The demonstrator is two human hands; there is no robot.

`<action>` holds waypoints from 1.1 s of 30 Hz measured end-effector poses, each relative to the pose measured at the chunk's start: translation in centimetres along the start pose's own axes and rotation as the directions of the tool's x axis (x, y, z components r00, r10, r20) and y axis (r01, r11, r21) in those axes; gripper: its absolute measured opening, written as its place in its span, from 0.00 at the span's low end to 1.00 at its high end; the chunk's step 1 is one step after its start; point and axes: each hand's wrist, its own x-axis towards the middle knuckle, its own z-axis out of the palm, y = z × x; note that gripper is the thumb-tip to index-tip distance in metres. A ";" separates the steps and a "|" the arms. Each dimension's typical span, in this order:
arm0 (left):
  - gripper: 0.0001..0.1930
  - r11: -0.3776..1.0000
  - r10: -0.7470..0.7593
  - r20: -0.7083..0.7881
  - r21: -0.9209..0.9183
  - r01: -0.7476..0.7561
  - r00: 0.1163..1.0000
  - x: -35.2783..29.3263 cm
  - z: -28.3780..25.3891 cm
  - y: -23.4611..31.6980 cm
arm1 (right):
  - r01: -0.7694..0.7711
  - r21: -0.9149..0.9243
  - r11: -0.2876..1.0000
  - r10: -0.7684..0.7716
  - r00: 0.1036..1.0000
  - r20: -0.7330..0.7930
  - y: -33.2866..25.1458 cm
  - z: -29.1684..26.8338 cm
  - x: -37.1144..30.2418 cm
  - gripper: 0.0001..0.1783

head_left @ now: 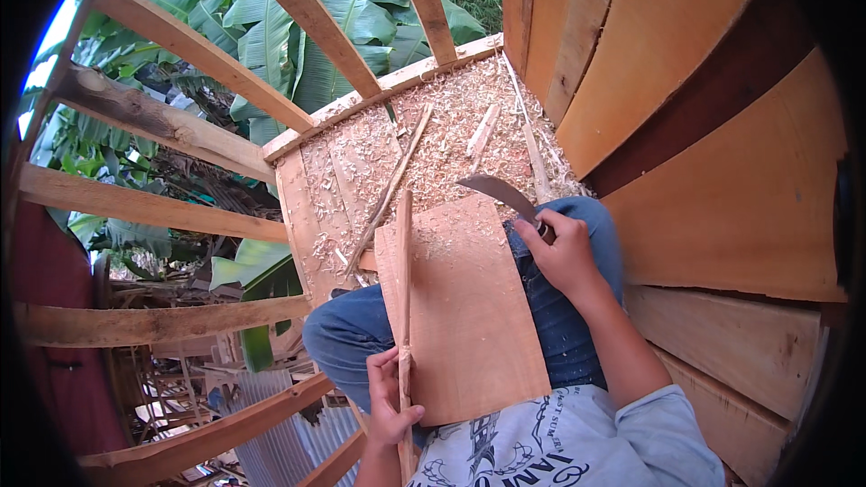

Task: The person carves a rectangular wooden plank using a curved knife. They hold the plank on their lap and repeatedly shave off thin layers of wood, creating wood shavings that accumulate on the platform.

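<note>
My left hand [391, 399] is closed around the lower part of a wooden stick [404, 280], which stands lengthwise along the left edge of a flat wooden board [469, 307]. The board lies across my lap, with a few shavings on its far part. In my right hand [561, 252] is a knife [498, 189] with a dark curved blade. Its handle is mostly covered by my fingers. The blade points to the left, above the board's far right corner and apart from the stick.
Wood shavings [456, 122] cover much of the plank floor ahead. A long thin stick [390, 188] and a short wood piece [483, 131] lie among them. Wooden rails [216, 63] run along the left and far sides, with banana leaves beyond. A plank wall [722, 207] rises close on the right.
</note>
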 end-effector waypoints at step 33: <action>0.46 0.991 0.007 0.094 -0.137 0.006 0.995 -0.5 2.8 2.6 | 0.477 -0.197 0.856 -0.446 0.876 0.183 -3.9 1.9 -3.0 0.33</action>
